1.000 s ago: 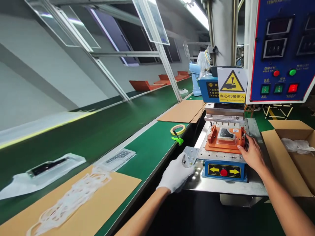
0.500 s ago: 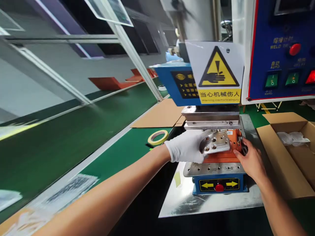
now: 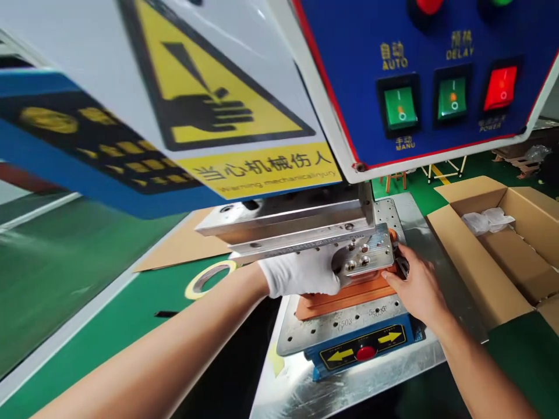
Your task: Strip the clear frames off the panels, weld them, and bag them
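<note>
My left hand [image 3: 303, 272], in a white glove, is closed on a flat metal plate [image 3: 376, 251] with several round holes. The plate lies over an orange fixture [image 3: 349, 298] on the perforated steel bed [image 3: 305, 330] of a bench press. My bare right hand [image 3: 419, 286] pinches the right end of the fixture between thumb and fingers, beside the plate's edge; the fingertips are partly hidden. Just above the gloved hand is the metal press head [image 3: 283, 224], apart from the plate.
A warning sign [image 3: 262, 157] and a blue control panel [image 3: 419, 134] hang above. A red button [image 3: 365, 352] is on the press base. An open cardboard box [image 3: 471, 273] stands right; a tape roll [image 3: 192, 286] and cardboard sheet [image 3: 174, 244] lie left.
My view has moved closer and tilted, with the control panel now filling the upper right. The plate now sits further right over the fixture's end, and both hands keep hold.
</note>
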Available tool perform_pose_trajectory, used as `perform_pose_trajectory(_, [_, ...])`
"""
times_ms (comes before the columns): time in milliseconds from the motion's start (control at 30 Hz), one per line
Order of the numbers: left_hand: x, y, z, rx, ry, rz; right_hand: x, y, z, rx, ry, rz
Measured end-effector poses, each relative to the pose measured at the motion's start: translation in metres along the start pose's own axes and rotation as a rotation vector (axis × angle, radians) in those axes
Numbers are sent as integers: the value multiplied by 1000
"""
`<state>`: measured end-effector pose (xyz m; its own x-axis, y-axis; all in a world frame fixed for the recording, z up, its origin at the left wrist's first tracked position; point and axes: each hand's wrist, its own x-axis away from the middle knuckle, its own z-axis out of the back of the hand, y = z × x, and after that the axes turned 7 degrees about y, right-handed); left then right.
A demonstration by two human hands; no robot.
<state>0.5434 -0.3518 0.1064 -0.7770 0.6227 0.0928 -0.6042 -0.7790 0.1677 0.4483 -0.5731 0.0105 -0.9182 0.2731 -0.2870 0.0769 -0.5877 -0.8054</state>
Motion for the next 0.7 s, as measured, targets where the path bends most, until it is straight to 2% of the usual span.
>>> perform_pose_trajectory(67, [-1, 2, -2, 10, -3, -14, 0, 2, -1, 1, 6, 15])
perform_pose_trajectory(167, [-7, 11, -12, 82, 57, -17, 1, 5, -5, 15, 15, 51])
perform_pose_trajectory(300, [-16, 26, -26, -35, 90, 20, 2, 9, -8, 29, 31, 80])
perform_pose_trajectory(500, [-18, 41, -22, -161, 71, 8, -4, 12, 6, -17, -25, 171])
perform_pose_trajectory(700, [-19, 39, -27, -134, 136, -53, -12, 4, 16, 64, -67, 258])
